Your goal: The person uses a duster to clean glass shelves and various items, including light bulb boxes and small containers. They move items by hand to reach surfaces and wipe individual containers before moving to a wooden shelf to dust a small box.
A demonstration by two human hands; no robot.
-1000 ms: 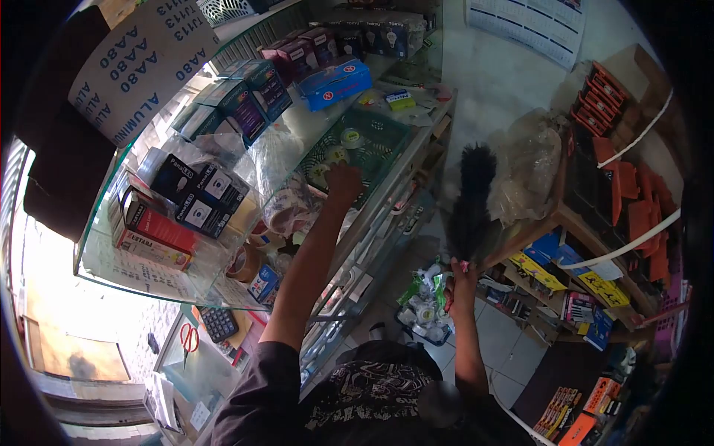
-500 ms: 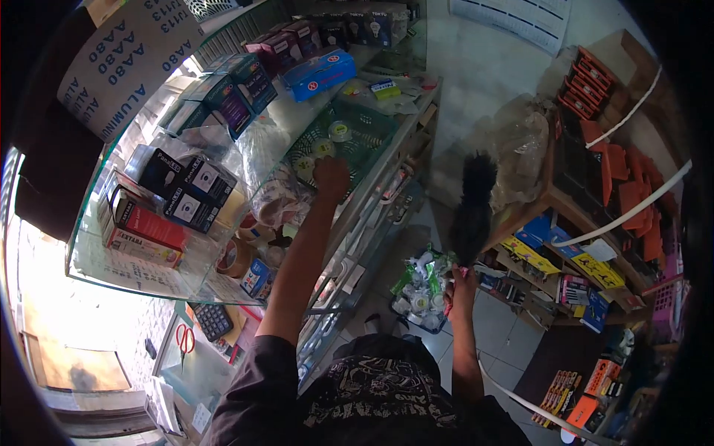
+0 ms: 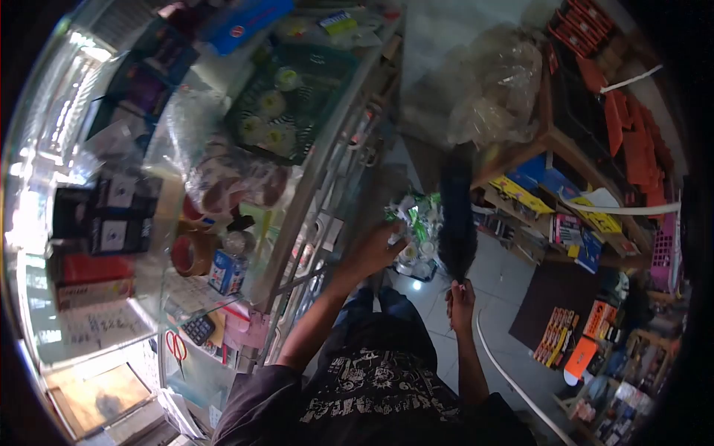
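My left hand hangs over the near left side of a container on the floor. Its fingers look apart and slightly curled, with nothing visible in them. Green-and-clear packets and small round white pieces fill that container, partly hidden by the hand. In my right hand is the handle of a black fluffy duster, held upright to the right of the container. On the glass counter at upper left, a dark green plastic basket holds several round, pale, yellow-centred pieces.
The glass counter carries a brown tape roll, bulb boxes and a plastic bag. A calculator and red scissors lie lower left. Wooden shelving with boxes stands right; a white cable curves beside my right arm.
My left hand has moved from the green basket on the counter down to the container on the floor. The view has shifted downward. The duster stays in my right hand.
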